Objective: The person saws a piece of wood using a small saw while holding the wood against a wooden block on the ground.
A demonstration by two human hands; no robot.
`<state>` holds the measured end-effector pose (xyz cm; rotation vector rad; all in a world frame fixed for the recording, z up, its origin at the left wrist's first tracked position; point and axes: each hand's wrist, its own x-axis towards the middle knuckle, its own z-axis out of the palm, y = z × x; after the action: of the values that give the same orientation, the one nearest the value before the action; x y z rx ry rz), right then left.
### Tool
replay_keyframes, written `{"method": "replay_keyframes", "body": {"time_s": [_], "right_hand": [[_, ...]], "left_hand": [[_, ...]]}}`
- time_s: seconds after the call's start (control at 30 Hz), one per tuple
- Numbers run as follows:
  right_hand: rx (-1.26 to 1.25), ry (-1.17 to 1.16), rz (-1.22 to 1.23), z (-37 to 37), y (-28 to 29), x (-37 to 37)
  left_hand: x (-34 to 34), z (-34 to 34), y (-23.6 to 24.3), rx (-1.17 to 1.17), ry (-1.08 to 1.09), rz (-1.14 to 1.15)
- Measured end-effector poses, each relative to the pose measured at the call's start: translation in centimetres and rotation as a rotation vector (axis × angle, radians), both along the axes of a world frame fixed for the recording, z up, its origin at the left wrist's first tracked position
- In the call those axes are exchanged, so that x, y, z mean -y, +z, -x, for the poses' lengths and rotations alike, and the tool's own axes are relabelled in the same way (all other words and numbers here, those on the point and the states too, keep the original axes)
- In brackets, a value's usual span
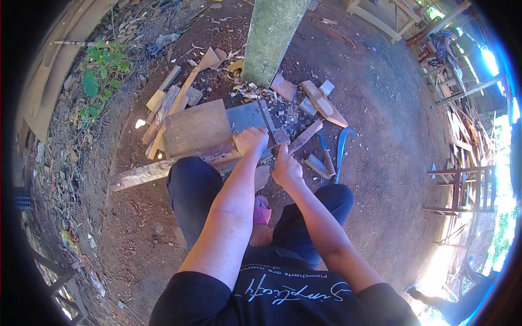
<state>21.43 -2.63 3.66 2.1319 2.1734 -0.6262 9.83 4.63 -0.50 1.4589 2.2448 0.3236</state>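
My left hand [251,141] is closed at the right end of a brown board [197,127]; what its fingers grip is hidden. My right hand [286,167] is closed around the near end of a long, thin, dark bar-shaped tool [265,118], whose exact kind I cannot make out. The bar points away from me, past my left knuckles and over a grey flat block [243,117]. Under my hands runs a long rough wooden beam [147,175], reaching out to the left. A tapered wooden piece [306,136] lies just beyond my right hand.
A curved sickle blade [341,152] and a knife [326,155] lie right of my hands. Wooden offcuts [324,103] and shavings surround a mossy post [274,43] ahead. Wood strips [182,89] lean at left. A wooden rack [462,189] stands far right, with a person [441,46] behind.
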Motion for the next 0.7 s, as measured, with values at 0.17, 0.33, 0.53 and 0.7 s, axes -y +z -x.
{"method": "replay_keyframes", "body": {"time_s": [0.17, 0.33, 0.53, 0.7], "right_hand": [[-0.083, 0.021, 0.026, -0.9, 1.6, 4.9], [-0.087, -0.047, 0.001, -0.8, 0.0, 2.3], [-0.077, 0.006, -0.015, -1.5, 0.5, 4.9], [-0.101, -0.072, 0.014, -0.8, 0.9, 4.6]], "left_hand": [[0.7, 1.0, 0.4, 0.007, -0.009, 0.024], [0.6, -0.4, -0.2, 0.001, -0.023, -0.020], [0.6, 0.2, -0.2, -0.005, 0.001, -0.018], [0.5, 0.2, -0.3, -0.053, -0.031, -0.060]]}}
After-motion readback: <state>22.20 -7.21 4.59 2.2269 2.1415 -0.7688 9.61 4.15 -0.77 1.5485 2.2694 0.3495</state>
